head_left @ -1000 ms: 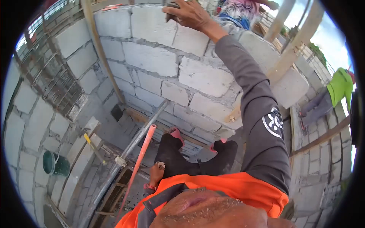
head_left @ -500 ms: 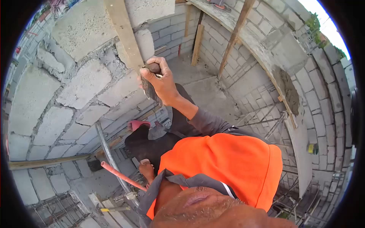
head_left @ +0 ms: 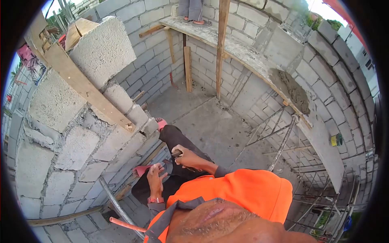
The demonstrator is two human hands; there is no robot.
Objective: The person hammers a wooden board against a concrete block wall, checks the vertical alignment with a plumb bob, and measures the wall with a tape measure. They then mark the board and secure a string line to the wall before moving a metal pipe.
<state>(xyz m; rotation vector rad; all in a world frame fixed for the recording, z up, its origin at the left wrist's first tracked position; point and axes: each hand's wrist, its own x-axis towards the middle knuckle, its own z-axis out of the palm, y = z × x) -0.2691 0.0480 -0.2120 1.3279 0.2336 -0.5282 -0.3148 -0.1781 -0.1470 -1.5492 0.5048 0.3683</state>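
Note:
My right hand (head_left: 189,158) is closed around a small tool with a rounded brown handle (head_left: 177,153), held above my lap. The rest of the tool is hidden by my fingers, so its kind cannot be told. Just left of it, my left hand (head_left: 154,176) is raised with fingers apart, a red band (head_left: 155,200) at the wrist. No object shows plainly in it. Both hands are apart from the block wall (head_left: 77,150). A wooden plank (head_left: 87,87) lies slanted against that wall's upper face, its lower end beyond my hands.
A metal pipe (head_left: 117,204) and an orange tube (head_left: 125,224) stand at lower left. To the right runs a scaffold board (head_left: 243,48) bearing wet mortar (head_left: 291,89). A person's feet (head_left: 197,22) stand at its far end. Wooden posts (head_left: 221,48) and steel bars (head_left: 283,143) rise nearby.
My right hand has come down from the plank's lower end to my lap, still holding the tool. My left hand has risen beside it, fingers spread. The view has shifted, showing more of the far corner.

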